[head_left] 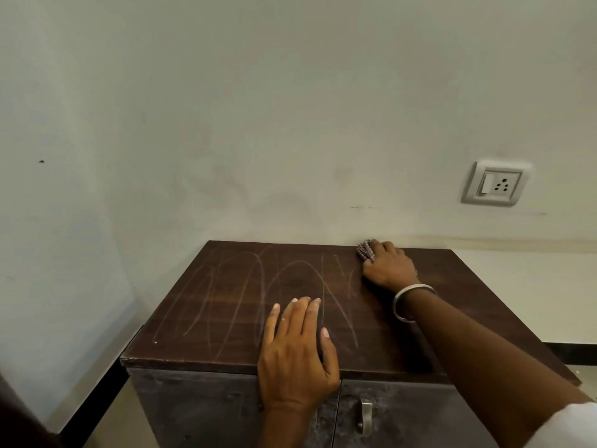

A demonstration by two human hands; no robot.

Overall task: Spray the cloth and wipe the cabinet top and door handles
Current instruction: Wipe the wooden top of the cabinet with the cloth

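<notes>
A dark wooden cabinet top [226,305] fills the lower middle of the head view, marked with pale chalky streaks. My right hand [389,268] grips a bunched reddish cloth [365,249] at the top's far edge, close to the wall. My left hand [297,347] lies flat with straight fingers near the front edge of the top. Below, a metal door handle [366,417] hangs on the right door; my left wrist covers the area where the two doors meet.
A pale wall rises right behind the cabinet, with a white switch and socket plate [496,183] at the right. A dark skirting strip [97,396] runs along the floor at the left. A light-coloured floor [116,421] shows beside the cabinet.
</notes>
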